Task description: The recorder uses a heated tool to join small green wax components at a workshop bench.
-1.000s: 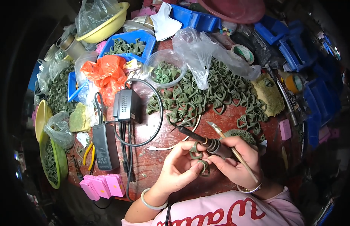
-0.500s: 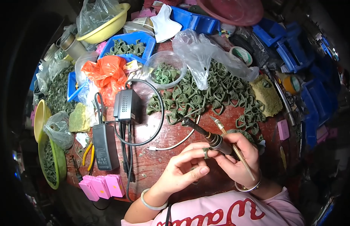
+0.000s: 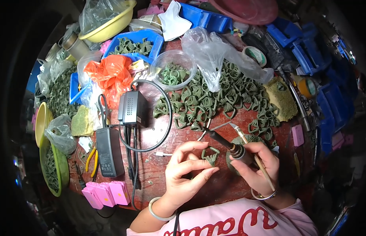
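Note:
My left hand (image 3: 189, 173) pinches a green ring (image 3: 210, 157), apparently wax, between thumb and fingers, its band standing up. In my right hand (image 3: 257, 167) is a dark soldering-iron-like pen (image 3: 226, 144), its thin tip slanting up to the left, above and just right of the ring. The same hand also grips a craft knife (image 3: 261, 167) with a slim brown handle, its pale blade pointing away from me. A rounded green rough pad (image 3: 250, 139) lies partly hidden behind my right hand. Beyond my hands spreads a pile of similar green rings (image 3: 226, 92).
A black power box (image 3: 132, 108) and adapter (image 3: 109, 153) with looped cables stand on the red table (image 3: 159, 173) at left. Pink blocks (image 3: 108, 194) and yellow-handled pliers (image 3: 91, 159) lie nearby. Behind are a clear tub (image 3: 173, 57), a blue bin (image 3: 155, 39) and plastic bags (image 3: 202, 49).
My left hand has turned and opened out from the pen, bringing the ring into clear view. My right hand has moved slightly right with the pen and knife.

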A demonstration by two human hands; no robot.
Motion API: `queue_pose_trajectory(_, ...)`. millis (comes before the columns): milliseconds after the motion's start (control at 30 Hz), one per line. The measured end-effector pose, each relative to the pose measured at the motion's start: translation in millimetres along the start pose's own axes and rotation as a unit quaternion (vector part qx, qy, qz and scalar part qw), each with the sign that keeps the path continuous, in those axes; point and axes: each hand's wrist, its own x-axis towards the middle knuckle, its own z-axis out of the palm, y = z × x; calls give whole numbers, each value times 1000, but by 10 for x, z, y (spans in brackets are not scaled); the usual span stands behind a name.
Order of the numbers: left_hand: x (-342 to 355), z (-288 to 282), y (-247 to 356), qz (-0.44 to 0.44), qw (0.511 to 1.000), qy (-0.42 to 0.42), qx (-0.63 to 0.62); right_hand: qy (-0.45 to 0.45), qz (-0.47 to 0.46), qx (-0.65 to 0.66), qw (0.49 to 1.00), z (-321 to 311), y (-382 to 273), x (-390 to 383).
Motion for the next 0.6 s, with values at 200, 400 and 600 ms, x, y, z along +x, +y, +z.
queue_pose_trajectory(200, 34, 17, -6, 19, 999, 30, 8, -3, -12, -121, 993, -309, 87, -136)
queue_pose_trajectory(400, 14, 13, -17, 3, 999, 47, 18, -30, -84, -168, 982, -373, 160, -172)
queue_pose_trajectory(600, 30, -9, -39, -5, 998, 59, 31, -16, -94, -263, 960, -531, 65, -180)
